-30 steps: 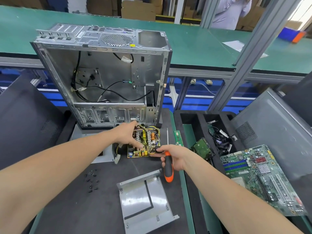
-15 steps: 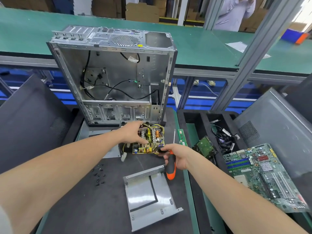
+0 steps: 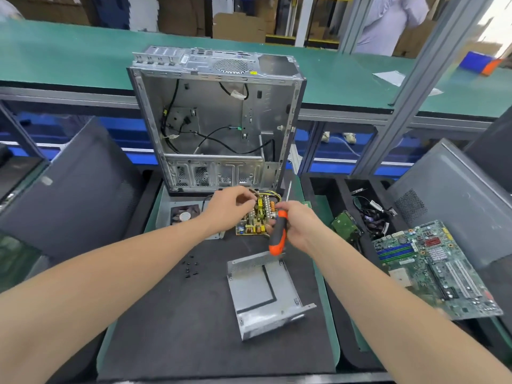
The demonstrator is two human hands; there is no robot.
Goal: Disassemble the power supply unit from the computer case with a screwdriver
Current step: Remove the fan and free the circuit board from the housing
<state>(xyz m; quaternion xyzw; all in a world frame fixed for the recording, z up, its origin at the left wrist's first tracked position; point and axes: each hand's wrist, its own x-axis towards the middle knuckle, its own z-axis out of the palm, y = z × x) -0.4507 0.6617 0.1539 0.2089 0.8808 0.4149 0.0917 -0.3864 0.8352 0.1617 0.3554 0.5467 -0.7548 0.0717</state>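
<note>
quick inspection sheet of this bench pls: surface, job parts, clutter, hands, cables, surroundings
surface: black mat
job's things: computer case upright, side open; power supply board flat before it; screwdriver, orange-black handle
clutter: metal cover, loose screws, fan; motherboard and hard drive at right
hands: left hand curled on the board; right hand grips the screwdriver
cables: black cables in the case; tangle of leads in the right tray
surroundings: grey side panels either side; green conveyor and a person behind

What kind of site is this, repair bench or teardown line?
Likely a PC teardown or recycling line: a gutted computer case, a bare power supply board out in front of it, and a loose motherboard set aside at right.
</note>
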